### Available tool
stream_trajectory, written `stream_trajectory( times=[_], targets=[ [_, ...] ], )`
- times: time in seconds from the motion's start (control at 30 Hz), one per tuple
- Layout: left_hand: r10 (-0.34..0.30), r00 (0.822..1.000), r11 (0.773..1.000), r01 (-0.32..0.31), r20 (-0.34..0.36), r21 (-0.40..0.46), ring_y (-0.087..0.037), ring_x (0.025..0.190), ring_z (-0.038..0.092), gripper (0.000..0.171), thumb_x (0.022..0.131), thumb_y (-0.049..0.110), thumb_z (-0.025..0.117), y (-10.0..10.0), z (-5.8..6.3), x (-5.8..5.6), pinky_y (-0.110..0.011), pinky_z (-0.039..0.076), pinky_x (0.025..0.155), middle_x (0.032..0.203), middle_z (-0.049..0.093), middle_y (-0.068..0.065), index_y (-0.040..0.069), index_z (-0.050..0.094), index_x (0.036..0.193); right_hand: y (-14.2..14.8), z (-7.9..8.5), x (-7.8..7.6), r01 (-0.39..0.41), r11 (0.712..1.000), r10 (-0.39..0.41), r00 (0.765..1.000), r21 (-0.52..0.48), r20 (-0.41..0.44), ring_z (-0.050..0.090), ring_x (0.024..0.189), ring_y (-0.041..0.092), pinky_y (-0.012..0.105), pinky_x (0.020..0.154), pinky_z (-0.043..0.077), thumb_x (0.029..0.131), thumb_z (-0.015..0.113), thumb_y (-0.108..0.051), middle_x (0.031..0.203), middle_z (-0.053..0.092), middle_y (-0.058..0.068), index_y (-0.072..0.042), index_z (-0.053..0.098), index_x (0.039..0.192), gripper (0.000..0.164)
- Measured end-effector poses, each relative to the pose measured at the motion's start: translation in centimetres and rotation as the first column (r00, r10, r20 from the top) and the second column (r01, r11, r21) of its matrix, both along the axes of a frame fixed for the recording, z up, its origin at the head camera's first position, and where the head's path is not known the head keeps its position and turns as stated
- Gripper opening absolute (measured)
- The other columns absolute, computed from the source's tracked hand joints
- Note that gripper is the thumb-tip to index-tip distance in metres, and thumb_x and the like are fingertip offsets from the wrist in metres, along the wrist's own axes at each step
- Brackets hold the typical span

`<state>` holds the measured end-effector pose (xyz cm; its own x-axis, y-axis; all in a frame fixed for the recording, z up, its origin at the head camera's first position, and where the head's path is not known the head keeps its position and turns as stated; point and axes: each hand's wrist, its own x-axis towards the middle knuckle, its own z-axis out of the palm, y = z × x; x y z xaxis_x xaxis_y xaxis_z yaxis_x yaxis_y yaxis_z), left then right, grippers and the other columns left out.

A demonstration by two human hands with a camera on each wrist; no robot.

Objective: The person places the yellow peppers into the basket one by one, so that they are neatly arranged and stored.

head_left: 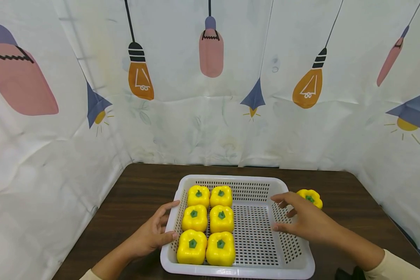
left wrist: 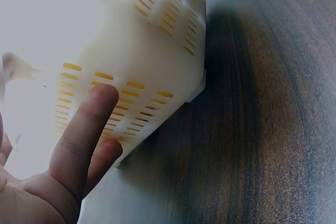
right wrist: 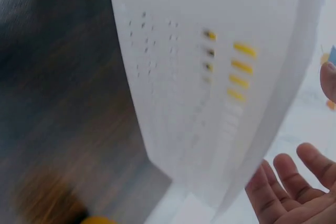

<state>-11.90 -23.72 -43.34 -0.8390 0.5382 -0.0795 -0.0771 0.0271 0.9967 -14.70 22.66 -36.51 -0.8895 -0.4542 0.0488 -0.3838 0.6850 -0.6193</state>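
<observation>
A white perforated plastic basket (head_left: 238,179) holds several yellow bell peppers (head_left: 221,219) with green stems, in two columns on its left side. My left hand (head_left: 145,238) grips the basket's left rim, the thumb over the edge; in the left wrist view its fingers (left wrist: 81,140) lie against the slotted outer wall. Over the basket's right wall hovers my right hand (head_left: 302,219), fingers spread with nothing between them. Another yellow bell pepper (head_left: 310,197) is on the table just beyond that hand, partly hidden by it.
The dark wood-grain table (head_left: 147,182) runs under the basket. A white cloth (head_left: 203,128) printed with hanging lamps surrounds it at the back and sides. Something black (head_left: 350,274) shows beside the right sleeve at the bottom edge.
</observation>
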Motion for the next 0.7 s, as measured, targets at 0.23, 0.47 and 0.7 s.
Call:
stream_trajectory(
  times=[0.23, 0.47, 0.7],
  targets=[
    [-0.005, 1.000, 1.000, 0.005, 0.003, 0.005, -0.041, 0.113, 0.065, 0.084, 0.099, 0.008, 0.063, 0.0, -0.1, 0.0, -0.057, 0.058, 0.086, 0.146, 0.039, -0.032, 0.021, 0.007, 0.160, 1.9, 0.3, -0.2, 0.074, 0.997, -0.075, 0.997, -0.007, -0.008, 0.065, 0.104, 0.026, 0.041, 0.080, 0.061, 0.078, 0.084, -0.055, 0.131, 0.057, 0.009, -0.020, 0.053, 0.141, 0.078],
    [-0.002, 1.000, 1.000, 0.002, 0.001, 0.009, -0.041, 0.112, 0.066, 0.084, 0.099, 0.007, 0.064, 0.0, 0.0, 0.0, -0.057, 0.058, 0.086, 0.146, 0.039, -0.032, 0.020, 0.007, 0.160, 3.6, 0.5, -1.0, 0.121, 0.993, -0.121, 0.992, -0.004, -0.035, 0.067, 0.099, 0.028, 0.037, 0.073, 0.061, 0.080, 0.084, -0.052, 0.127, 0.059, 0.011, -0.016, 0.052, 0.143, 0.079],
    [0.007, 1.000, 1.000, -0.007, -0.012, -0.006, -0.041, 0.111, 0.066, 0.084, 0.099, 0.009, 0.065, 0.0, -0.1, 0.0, -0.056, 0.059, 0.086, 0.145, 0.040, -0.032, 0.021, 0.009, 0.160, 5.5, 0.1, -1.9, 0.155, 0.988, -0.153, 0.983, 0.020, -0.098, 0.064, 0.107, 0.038, 0.049, 0.077, 0.061, 0.082, 0.082, -0.054, 0.134, 0.057, 0.015, -0.014, 0.053, 0.143, 0.078]
  ],
)
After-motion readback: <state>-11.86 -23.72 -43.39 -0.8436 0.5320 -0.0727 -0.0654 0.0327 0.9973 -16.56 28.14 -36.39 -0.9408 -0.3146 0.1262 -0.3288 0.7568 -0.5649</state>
